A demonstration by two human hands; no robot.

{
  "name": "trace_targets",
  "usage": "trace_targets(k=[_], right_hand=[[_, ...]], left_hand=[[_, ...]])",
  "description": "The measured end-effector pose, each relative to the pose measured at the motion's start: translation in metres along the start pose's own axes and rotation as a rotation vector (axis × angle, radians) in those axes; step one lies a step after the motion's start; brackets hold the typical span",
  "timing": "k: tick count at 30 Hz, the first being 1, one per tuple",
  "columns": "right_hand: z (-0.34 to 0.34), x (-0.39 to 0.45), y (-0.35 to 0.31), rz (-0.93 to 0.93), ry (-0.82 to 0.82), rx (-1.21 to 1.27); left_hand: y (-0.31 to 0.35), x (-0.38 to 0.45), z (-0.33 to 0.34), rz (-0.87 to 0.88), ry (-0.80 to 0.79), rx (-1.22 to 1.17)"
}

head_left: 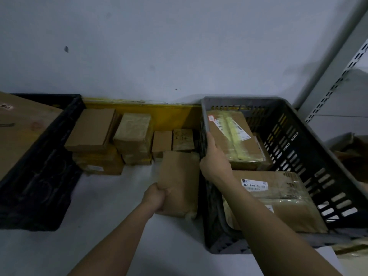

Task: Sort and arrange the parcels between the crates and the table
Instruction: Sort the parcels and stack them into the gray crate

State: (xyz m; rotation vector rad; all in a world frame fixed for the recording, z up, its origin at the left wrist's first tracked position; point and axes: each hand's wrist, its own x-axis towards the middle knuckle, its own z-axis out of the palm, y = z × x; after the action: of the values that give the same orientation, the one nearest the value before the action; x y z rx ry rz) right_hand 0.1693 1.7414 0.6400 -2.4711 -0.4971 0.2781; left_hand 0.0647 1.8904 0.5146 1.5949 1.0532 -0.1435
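Left hand (157,196) gripping brown parcel (180,182) on table (111,196), right hand (214,160) clasping grey crate (298,148) rim

You are working in a parcel storeroom or small warehouse. Taped brown cardboard parcels (132,134) carrying printed shipping labels are sitting in stacks on a white table (111,196) against a bare grey wall (179,46). A slotted grey plastic crate (298,140) and a black plastic crate (39,176) are holding more parcels. A perforated grey metal shelving upright (338,76) is standing at your right.
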Motion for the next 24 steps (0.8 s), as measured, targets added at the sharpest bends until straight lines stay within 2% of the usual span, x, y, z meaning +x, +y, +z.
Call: trace_targets(k=[5,8,10,13,15,18,20,22,24], right_hand=[[-0.001,0.001,-0.001,0.003,-0.014,0.005],[0.000,0.001,-0.001,-0.001,-0.004,-0.009],[-0.001,0.001,-0.002,-0.046,0.092,-0.031],[-0.007,-0.002,-0.014,-0.146,0.228,0.110],[-0.015,-0.008,-0.031,-0.175,0.100,0.346],[-0.024,-0.018,-0.057,-0.138,-0.224,0.843],[-0.021,-0.016,-0.062,-0.113,-0.279,1.021],[-0.019,-0.012,-0.062,-0.116,-0.267,1.051],[-0.018,-0.010,-0.060,-0.156,-0.244,1.007]], left_hand=[[0.023,-0.012,-0.035,0.014,0.009,-0.258],[0.045,-0.023,-0.065,0.099,-0.029,-0.360],[0.059,-0.034,-0.082,0.168,-0.072,-0.407],[0.079,-0.050,-0.102,0.245,-0.196,-0.487],[0.090,-0.057,-0.108,0.267,-0.255,-0.569],[0.106,-0.064,-0.109,0.309,-0.279,-0.680],[0.113,-0.066,-0.109,0.419,-0.267,-0.539],[0.121,-0.069,-0.111,0.545,-0.142,-0.290],[0.133,-0.070,-0.112,0.645,0.016,-0.162]])
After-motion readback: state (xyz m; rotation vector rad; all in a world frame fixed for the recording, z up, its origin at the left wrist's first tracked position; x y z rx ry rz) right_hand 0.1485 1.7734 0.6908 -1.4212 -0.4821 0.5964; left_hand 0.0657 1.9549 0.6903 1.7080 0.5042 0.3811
